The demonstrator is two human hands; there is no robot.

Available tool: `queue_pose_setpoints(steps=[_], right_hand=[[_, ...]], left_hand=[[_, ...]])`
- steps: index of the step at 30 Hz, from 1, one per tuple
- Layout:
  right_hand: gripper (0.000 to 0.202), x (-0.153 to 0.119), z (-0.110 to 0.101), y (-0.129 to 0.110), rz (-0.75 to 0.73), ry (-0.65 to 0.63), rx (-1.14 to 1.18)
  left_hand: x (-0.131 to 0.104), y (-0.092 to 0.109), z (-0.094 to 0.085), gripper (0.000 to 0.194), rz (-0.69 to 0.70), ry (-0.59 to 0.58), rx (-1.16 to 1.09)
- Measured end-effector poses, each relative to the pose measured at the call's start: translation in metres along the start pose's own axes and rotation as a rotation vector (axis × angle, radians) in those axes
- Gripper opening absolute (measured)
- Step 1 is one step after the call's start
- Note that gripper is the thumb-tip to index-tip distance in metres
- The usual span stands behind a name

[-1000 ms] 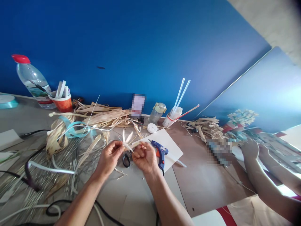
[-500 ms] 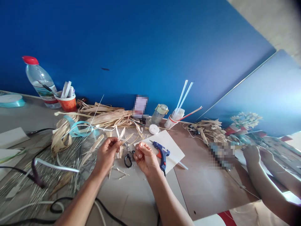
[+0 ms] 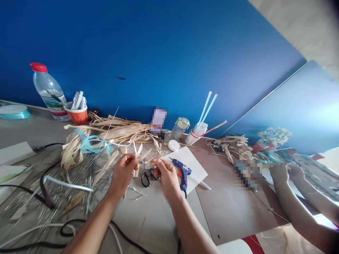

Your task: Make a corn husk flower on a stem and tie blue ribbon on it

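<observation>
My left hand (image 3: 123, 173) is closed in a pinch, thumb against forefinger. Thin pale pieces of dried corn husk (image 3: 137, 151) fan out at its fingertips, and it seems to grip one; their lower ends are partly hidden. A short gap to the right, my right hand (image 3: 166, 173) also has thumb and fingers pressed together; what they hold, if anything, is too small to make out. Between the hands, black-handled scissors (image 3: 145, 180) lie on the table. Just right of my right hand, a blue glue gun (image 3: 183, 173) rests on a white sheet (image 3: 197, 168).
Behind lie husk bundles (image 3: 124, 133) and a blue ribbon (image 3: 88, 143). Thin wires (image 3: 84, 183) and cables spread at left. A bottle (image 3: 50, 91), orange cup (image 3: 76, 115), jar (image 3: 179, 128) and glue-stick cup (image 3: 192, 137) stand along the wall. Another person's hands (image 3: 280, 174) work at right.
My right hand has turned, its fingers bending further inward towards the left hand. My left hand stays pinched, almost in place. The view has shifted slightly.
</observation>
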State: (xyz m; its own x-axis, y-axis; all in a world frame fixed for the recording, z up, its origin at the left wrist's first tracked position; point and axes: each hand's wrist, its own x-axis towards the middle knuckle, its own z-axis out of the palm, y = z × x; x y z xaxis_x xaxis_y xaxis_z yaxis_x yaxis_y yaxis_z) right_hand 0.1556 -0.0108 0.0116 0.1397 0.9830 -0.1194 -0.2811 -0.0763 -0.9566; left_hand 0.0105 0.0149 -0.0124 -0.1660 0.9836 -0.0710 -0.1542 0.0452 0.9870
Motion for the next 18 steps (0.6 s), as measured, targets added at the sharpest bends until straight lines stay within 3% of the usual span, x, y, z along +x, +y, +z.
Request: queue_pose_setpoints(steps=[6, 12, 15, 18], right_hand=[[0.022, 0.000, -0.004, -0.029, -0.112, -0.028, -0.261], [0.019, 0.013, -0.014, -0.062, -0.201, 0.063, -0.230], [0.014, 0.020, -0.015, -0.061, -0.154, 0.054, -0.218], [0.014, 0.026, -0.010, -0.044, -0.041, 0.004, -0.250]], left_hand=[[0.000, 0.003, 0.003, 0.024, 0.021, 0.014, -0.032], [-0.003, 0.005, 0.005, 0.013, 0.046, -0.005, 0.017], [-0.003, 0.003, 0.005, 0.015, 0.045, -0.018, 0.012], [-0.001, -0.002, 0.005, 0.020, 0.036, -0.021, -0.004]])
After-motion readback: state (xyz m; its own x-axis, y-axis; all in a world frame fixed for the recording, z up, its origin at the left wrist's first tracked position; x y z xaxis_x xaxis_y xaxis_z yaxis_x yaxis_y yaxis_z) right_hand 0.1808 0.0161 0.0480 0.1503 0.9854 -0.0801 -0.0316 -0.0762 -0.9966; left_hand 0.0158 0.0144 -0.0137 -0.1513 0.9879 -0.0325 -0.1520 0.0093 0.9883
